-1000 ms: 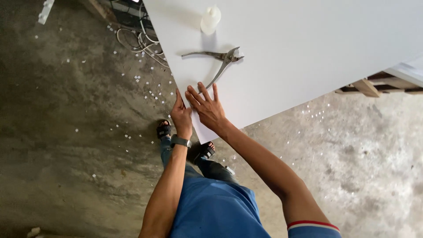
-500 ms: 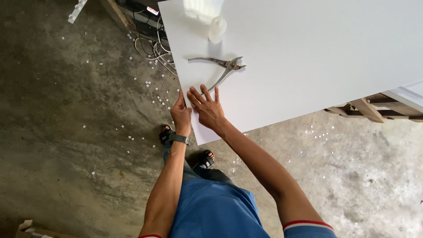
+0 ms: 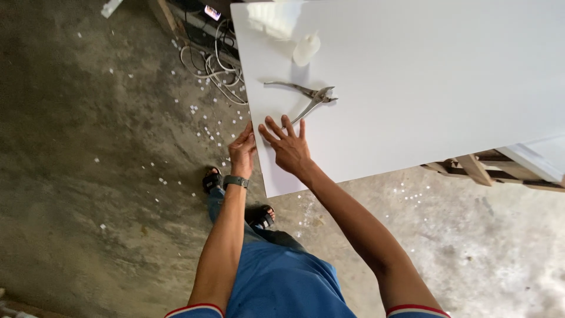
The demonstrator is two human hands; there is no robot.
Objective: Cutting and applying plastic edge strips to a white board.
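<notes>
The left hand (image 3: 242, 152) is curled against the near edge of the white panel (image 3: 424, 88), its grip grasping nothing, while the right hand (image 3: 288, 146) is laid flat, released, on the surface. Just beyond, the metal pliers (image 3: 306, 99) are left untouched, now lower in view, and a white squeeze bottle (image 3: 306, 48) has been revealed behind.

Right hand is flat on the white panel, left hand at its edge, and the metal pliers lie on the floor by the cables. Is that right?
Not quite. The head view shows the pliers lying on the white panel, just beyond the right hand, not on the floor. The rest holds: right hand flat on the panel, left hand at its edge.
</notes>
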